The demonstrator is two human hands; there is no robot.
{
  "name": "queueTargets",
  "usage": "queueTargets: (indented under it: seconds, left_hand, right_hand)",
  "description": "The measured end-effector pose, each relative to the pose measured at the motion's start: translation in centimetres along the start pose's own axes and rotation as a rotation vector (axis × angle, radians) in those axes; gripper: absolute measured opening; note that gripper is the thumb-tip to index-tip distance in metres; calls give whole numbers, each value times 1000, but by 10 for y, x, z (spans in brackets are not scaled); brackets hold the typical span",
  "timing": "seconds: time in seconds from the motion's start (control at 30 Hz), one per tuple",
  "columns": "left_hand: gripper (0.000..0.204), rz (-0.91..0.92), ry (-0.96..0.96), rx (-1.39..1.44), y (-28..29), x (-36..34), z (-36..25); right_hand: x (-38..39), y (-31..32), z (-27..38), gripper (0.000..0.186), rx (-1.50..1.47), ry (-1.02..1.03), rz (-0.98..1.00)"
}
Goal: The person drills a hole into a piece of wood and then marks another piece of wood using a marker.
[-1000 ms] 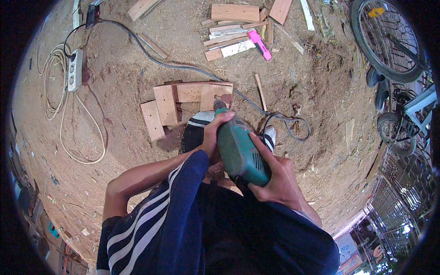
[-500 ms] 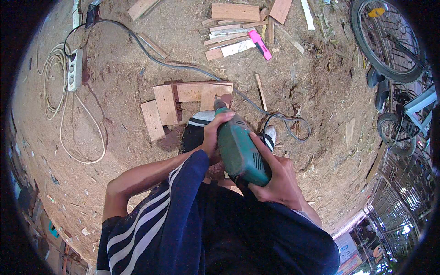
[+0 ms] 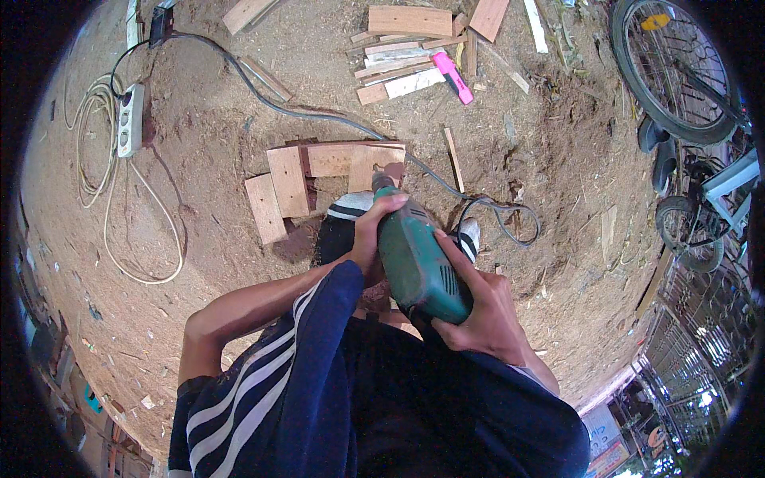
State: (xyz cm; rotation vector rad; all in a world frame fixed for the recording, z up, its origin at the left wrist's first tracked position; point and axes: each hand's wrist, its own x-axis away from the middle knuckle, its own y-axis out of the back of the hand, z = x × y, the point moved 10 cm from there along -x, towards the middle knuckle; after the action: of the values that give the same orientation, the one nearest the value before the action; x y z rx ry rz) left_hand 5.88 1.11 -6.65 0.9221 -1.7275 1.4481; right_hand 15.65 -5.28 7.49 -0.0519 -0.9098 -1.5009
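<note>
A green corded power drill (image 3: 422, 259) is held in both my hands, its chuck pointing away from me. My left hand (image 3: 371, 235) closes round the front of its body, thumb on top. At the rear, my right hand (image 3: 482, 311) wraps the handle end, partly hidden by the housing. The drill's tip meets the right-hand block of a joined wooden piece (image 3: 328, 159) on the ground; whether the bit is inside the wood I cannot tell. Two more boards (image 3: 287, 183) join its left end. My left foot in a striped sock (image 3: 351, 205) is against its near side.
A black cord (image 3: 307, 117) runs from the drill across the dirt toward a white power strip (image 3: 130, 119) with a coiled cable. Wood offcuts (image 3: 408, 21) and a pink-handled tool (image 3: 453, 78) lie ahead. A bicycle wheel (image 3: 673, 72) stands at the far right.
</note>
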Motion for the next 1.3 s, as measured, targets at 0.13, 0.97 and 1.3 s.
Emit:
queueTargets:
  seconds: [0.13, 0.97, 1.3]
  left_hand:
    - [50, 10, 10, -3, 3, -2, 3]
    - [47, -25, -27, -47, -5, 5, -5]
    - [48, 28, 9, 39, 6, -7, 7]
  right_hand:
    - [1, -1, -6, 104, -36, -108, 16]
    - [1, 0, -6, 104, -46, -72, -5]
    - [0, -3, -4, 108, -12, -32, 26]
